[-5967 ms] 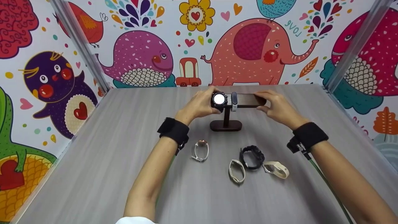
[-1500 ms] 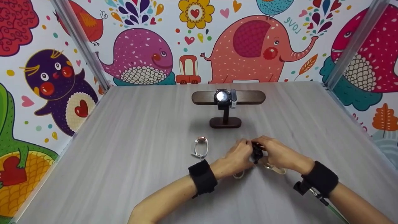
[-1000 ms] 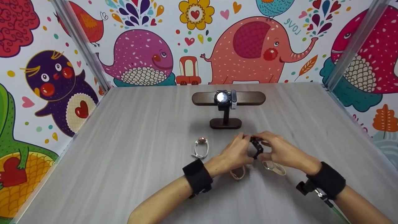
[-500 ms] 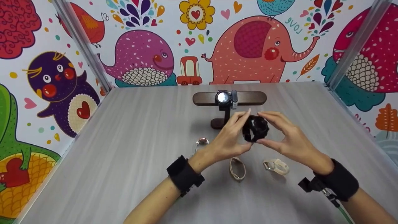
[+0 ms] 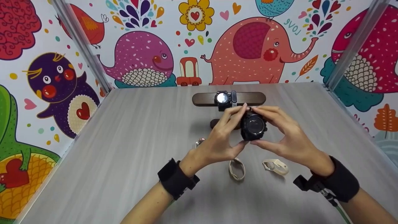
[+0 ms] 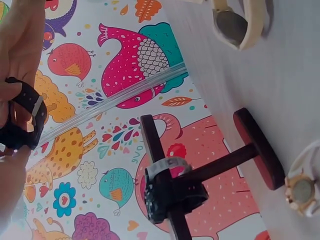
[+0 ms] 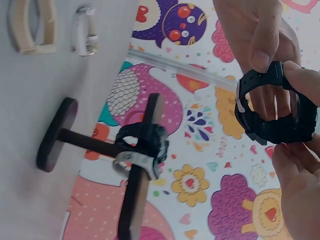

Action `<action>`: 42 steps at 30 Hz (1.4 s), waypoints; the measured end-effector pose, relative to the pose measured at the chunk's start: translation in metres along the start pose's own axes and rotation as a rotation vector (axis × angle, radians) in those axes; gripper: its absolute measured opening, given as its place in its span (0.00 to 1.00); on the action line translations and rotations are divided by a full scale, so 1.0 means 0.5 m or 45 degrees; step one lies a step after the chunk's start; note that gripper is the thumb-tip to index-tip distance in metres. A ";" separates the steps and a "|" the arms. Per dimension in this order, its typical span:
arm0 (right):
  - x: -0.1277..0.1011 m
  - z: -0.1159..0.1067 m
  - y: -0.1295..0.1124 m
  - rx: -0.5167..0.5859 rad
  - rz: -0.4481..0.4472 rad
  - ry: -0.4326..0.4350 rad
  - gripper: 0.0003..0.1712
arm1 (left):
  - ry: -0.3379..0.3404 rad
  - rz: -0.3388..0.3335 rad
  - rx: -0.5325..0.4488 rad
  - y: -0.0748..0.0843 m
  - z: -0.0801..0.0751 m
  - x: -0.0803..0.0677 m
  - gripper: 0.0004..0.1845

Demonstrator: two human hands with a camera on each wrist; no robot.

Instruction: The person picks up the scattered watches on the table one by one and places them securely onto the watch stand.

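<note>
A black wristwatch [image 5: 253, 126], its strap closed in a loop and its round face toward the head camera, is held up above the table. My left hand [image 5: 214, 140] pinches its left side between fingers and thumb. On the other side, my right hand [image 5: 292, 140] pinches it the same way. Just behind stands a dark wooden watch stand [image 5: 202, 99]; my hands hide most of its post and base. Its bar carries a black watch with a lit face [image 5: 222, 98] and, touching it, a slim fitness band [image 5: 233, 97] with a pale strap.
On the grey table [image 5: 124, 140] lie a cream looped watch [image 5: 237, 169] and another cream watch [image 5: 276, 167] to its right. A white-strapped watch with a rose-gold case [image 5: 200, 142] is partly behind my left hand. Cartoon-printed walls [image 5: 192, 43] enclose the back and sides.
Both hands left the stand and went down to the black watch on the table. They lifted it toward the stand and turned its face to the head camera.
</note>
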State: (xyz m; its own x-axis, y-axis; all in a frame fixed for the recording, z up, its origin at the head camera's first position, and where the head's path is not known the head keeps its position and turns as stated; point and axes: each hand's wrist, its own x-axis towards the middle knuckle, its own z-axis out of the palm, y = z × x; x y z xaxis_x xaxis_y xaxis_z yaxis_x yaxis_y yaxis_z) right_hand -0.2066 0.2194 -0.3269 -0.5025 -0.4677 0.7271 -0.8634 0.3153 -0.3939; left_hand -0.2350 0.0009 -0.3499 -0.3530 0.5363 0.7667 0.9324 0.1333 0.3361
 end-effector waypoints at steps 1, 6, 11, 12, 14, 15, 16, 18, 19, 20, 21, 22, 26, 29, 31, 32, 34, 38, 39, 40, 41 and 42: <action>0.003 0.001 -0.004 0.000 -0.008 -0.002 0.52 | 0.014 0.012 0.009 0.002 -0.003 -0.002 0.44; 0.019 0.011 -0.011 -0.026 -0.073 -0.018 0.44 | 0.078 0.042 0.066 0.005 -0.018 -0.016 0.42; 0.028 0.031 -0.004 -0.059 -0.140 -0.041 0.38 | 0.109 0.037 0.080 -0.005 -0.023 -0.038 0.42; 0.029 0.036 -0.002 -0.063 -0.146 -0.045 0.39 | 0.114 0.037 0.082 -0.009 -0.023 -0.043 0.42; 0.029 0.046 0.004 -0.061 -0.154 -0.056 0.40 | 0.125 0.039 0.093 -0.016 -0.022 -0.053 0.42; 0.029 0.051 0.008 -0.060 -0.157 -0.062 0.41 | 0.129 0.042 0.098 -0.019 -0.021 -0.058 0.41; 0.029 0.056 0.012 -0.053 -0.164 -0.063 0.42 | 0.132 0.045 0.105 -0.023 -0.019 -0.062 0.41; 0.028 0.066 0.019 -0.030 -0.177 -0.062 0.42 | 0.136 0.056 0.120 -0.029 -0.017 -0.071 0.41; 0.028 0.070 0.021 -0.015 -0.183 -0.062 0.41 | 0.137 0.062 0.128 -0.031 -0.015 -0.074 0.41; 0.028 0.073 0.024 0.006 -0.190 -0.062 0.41 | 0.138 0.067 0.131 -0.033 -0.015 -0.077 0.42; 0.028 0.075 0.025 0.029 -0.192 -0.065 0.41 | 0.139 0.072 0.135 -0.035 -0.014 -0.080 0.42; 0.028 0.077 0.026 0.051 -0.194 -0.066 0.40 | 0.140 0.077 0.140 -0.036 -0.013 -0.083 0.42; 0.030 0.080 0.027 0.119 -0.191 -0.086 0.37 | 0.145 0.092 0.150 -0.037 -0.012 -0.087 0.41; 0.030 0.080 0.029 0.145 -0.189 -0.094 0.36 | 0.147 0.100 0.158 -0.036 -0.012 -0.089 0.41; 0.030 0.081 0.031 0.161 -0.189 -0.096 0.35 | 0.147 0.103 0.163 -0.036 -0.011 -0.090 0.41; 0.029 0.082 0.032 0.173 -0.188 -0.098 0.35 | 0.146 0.103 0.162 -0.037 -0.010 -0.091 0.41; 0.028 0.083 0.034 0.181 -0.195 -0.093 0.35 | 0.144 0.105 0.161 -0.037 -0.008 -0.092 0.41; 0.028 0.084 0.036 0.190 -0.213 -0.083 0.33 | 0.145 0.113 0.167 -0.038 -0.007 -0.093 0.41; 0.029 0.084 0.036 0.189 -0.222 -0.079 0.32 | 0.145 0.115 0.170 -0.038 -0.007 -0.093 0.41; 0.029 0.083 0.037 0.183 -0.223 -0.078 0.32 | 0.145 0.117 0.175 -0.038 -0.007 -0.092 0.41; 0.030 0.082 0.037 0.176 -0.226 -0.077 0.32 | 0.145 0.117 0.179 -0.038 -0.008 -0.091 0.41; 0.031 0.081 0.038 0.167 -0.228 -0.076 0.32 | 0.143 0.117 0.184 -0.038 -0.008 -0.091 0.41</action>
State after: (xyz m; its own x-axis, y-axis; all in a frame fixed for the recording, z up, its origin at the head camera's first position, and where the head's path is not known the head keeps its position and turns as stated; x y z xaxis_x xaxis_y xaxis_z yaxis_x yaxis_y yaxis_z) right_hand -0.2325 0.1845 -0.3458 -0.3390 -0.5556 0.7592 -0.9356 0.1148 -0.3338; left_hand -0.2372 -0.0293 -0.3890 -0.2653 0.4564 0.8493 0.9596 0.2106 0.1865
